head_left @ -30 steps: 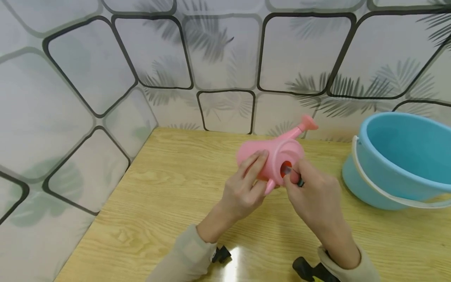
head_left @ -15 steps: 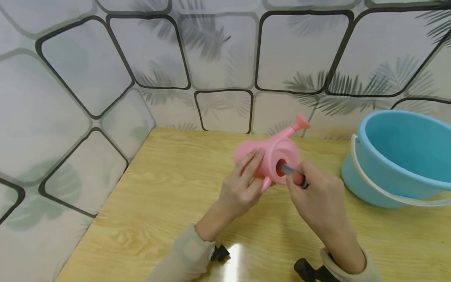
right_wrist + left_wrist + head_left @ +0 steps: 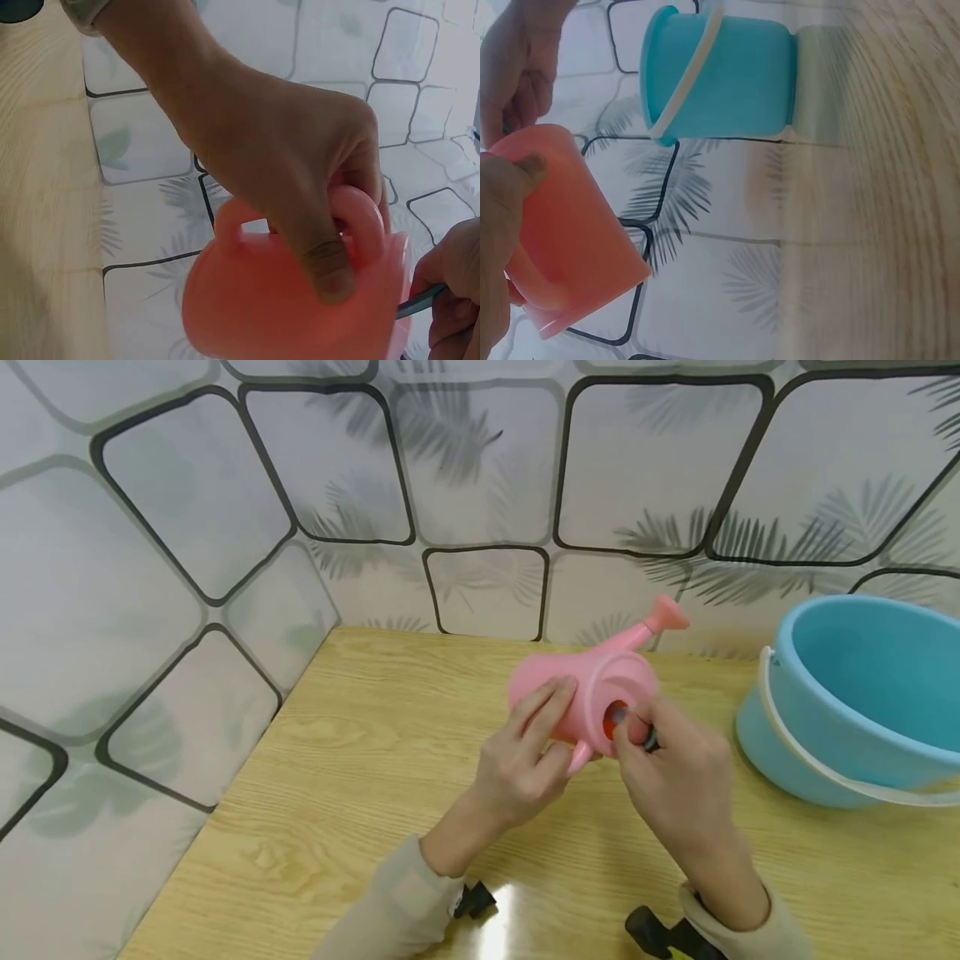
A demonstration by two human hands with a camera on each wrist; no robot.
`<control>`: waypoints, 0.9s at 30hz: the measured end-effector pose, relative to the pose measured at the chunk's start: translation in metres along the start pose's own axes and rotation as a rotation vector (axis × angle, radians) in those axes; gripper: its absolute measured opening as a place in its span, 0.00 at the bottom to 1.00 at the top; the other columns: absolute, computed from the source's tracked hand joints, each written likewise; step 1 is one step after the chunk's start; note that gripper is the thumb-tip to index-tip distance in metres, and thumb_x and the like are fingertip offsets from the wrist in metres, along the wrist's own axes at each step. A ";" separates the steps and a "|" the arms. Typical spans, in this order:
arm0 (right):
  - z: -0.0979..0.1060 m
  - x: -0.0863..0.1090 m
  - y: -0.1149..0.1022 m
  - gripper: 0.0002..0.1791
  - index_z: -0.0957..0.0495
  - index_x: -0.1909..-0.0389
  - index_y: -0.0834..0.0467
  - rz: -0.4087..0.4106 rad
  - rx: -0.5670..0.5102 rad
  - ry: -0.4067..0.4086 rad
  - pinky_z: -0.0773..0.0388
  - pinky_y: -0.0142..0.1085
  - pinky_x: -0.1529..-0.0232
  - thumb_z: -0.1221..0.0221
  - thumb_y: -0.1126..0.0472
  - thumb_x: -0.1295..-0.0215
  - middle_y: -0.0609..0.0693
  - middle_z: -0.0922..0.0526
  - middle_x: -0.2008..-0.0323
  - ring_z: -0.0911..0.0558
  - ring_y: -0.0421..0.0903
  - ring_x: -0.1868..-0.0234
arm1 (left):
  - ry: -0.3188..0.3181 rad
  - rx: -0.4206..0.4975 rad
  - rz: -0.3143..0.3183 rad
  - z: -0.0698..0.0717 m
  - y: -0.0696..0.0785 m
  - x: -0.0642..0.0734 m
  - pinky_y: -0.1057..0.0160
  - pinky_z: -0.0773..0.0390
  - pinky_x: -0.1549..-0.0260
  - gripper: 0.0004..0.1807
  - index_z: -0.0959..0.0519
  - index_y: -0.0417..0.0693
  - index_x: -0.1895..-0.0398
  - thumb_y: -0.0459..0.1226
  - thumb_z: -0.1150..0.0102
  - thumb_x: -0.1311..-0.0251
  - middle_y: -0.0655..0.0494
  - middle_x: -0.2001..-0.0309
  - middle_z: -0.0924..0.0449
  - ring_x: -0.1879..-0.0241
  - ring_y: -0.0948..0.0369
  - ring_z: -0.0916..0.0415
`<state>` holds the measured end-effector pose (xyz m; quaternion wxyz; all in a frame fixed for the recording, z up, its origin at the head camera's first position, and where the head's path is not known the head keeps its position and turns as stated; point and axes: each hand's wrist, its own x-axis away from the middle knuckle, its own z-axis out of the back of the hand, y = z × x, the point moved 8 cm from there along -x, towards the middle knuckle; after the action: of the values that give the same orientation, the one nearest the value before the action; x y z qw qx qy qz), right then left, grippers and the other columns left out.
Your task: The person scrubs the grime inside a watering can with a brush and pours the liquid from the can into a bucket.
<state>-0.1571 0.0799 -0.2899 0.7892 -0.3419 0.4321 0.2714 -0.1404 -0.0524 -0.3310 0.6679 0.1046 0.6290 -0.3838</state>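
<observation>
A pink toy watering can (image 3: pixel 546 673) is held tilted over the table, its round mouth turned toward the right hand and its spout pointing up and to the right. The left hand (image 3: pixel 525 768) grips the can's body; in the right wrist view its fingers curl by the looped handle (image 3: pixel 358 217) and the thumb presses the side. The right hand (image 3: pixel 678 768) pinches a slim grey stick-like tool (image 3: pixel 421 302) at the can's opening. The tool's far end goes into the hole, where red shows inside, and is hidden there.
A light-blue bucket (image 3: pixel 813 735) with a white handle (image 3: pixel 795 752) stands to the right on the wood-grain table (image 3: pixel 337 793). Patterned cloth walls (image 3: pixel 480 468) rise behind and to the left. Black camera mounts (image 3: pixel 474 902) sit at the wrists.
The right hand drew the grey tool partly out of the can's mouth half a second ago; now more of it is inside again. The left hand keeps its hold on the can.
</observation>
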 end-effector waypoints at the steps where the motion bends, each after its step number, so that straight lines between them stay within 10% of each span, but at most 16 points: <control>1: -0.001 0.000 0.001 0.11 0.34 0.83 0.58 -0.006 -0.014 -0.008 0.48 0.26 0.85 0.45 0.74 0.51 0.44 0.38 0.88 0.44 0.35 0.86 | 0.001 0.002 -0.004 0.000 0.000 0.000 0.66 0.14 0.65 0.21 0.31 0.46 0.87 0.34 0.38 0.37 0.33 0.49 0.18 0.50 0.42 0.18; 14: -0.003 0.006 0.037 0.16 0.34 0.84 0.59 -0.516 -0.246 -0.202 0.48 0.31 0.91 0.43 0.77 0.44 0.44 0.41 0.90 0.45 0.32 0.89 | -0.012 -0.033 -0.030 0.000 -0.001 0.004 0.66 0.15 0.64 0.22 0.32 0.46 0.88 0.36 0.38 0.35 0.33 0.49 0.18 0.50 0.43 0.19; 23: -0.002 0.001 0.001 0.14 0.35 0.85 0.58 0.015 -0.036 0.003 0.48 0.26 0.85 0.42 0.75 0.52 0.45 0.38 0.88 0.43 0.36 0.86 | -0.018 0.001 -0.032 0.003 -0.001 -0.001 0.61 0.15 0.54 0.21 0.31 0.45 0.87 0.33 0.40 0.36 0.34 0.48 0.18 0.50 0.43 0.18; 27: -0.001 0.001 -0.002 0.11 0.36 0.84 0.58 0.054 -0.049 0.015 0.48 0.26 0.85 0.46 0.72 0.50 0.44 0.39 0.87 0.44 0.35 0.85 | 0.008 0.000 -0.032 0.005 -0.004 -0.004 0.61 0.15 0.57 0.21 0.31 0.44 0.88 0.33 0.39 0.36 0.33 0.49 0.18 0.50 0.42 0.18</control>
<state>-0.1556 0.0782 -0.2902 0.7698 -0.3514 0.4401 0.3004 -0.1389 -0.0562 -0.3252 0.6591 0.0961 0.6333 -0.3940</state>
